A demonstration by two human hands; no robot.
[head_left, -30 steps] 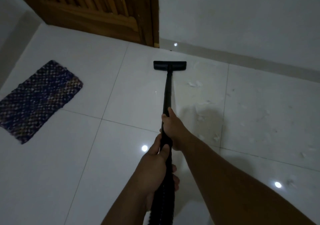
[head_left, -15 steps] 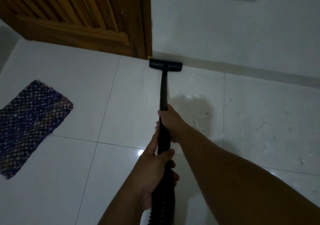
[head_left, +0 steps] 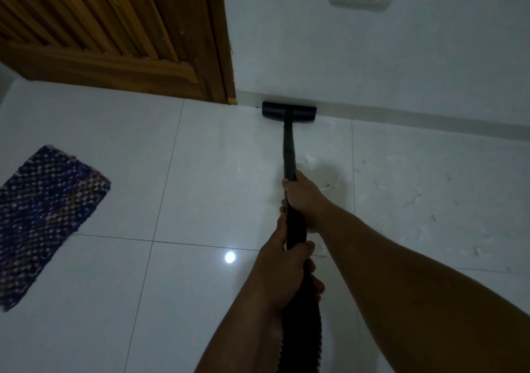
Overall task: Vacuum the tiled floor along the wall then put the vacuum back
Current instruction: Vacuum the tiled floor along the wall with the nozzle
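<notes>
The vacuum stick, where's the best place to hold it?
Hold the wand at its near end, from above and behind, one hand ahead of the other, as the right hand and left hand do. It slants up toward you; the head sits at the wall.

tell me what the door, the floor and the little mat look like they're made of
Door: wood, by its brown grain and slatted panel, with a slight varnish sheen.
Floor: glossy white tile, likely ceramic or porcelain; it shows grout lines and mirrors a lamp.
Mat: woven or braided fabric in purple and pale tones, judging by its knobbly, matte texture.
</notes>
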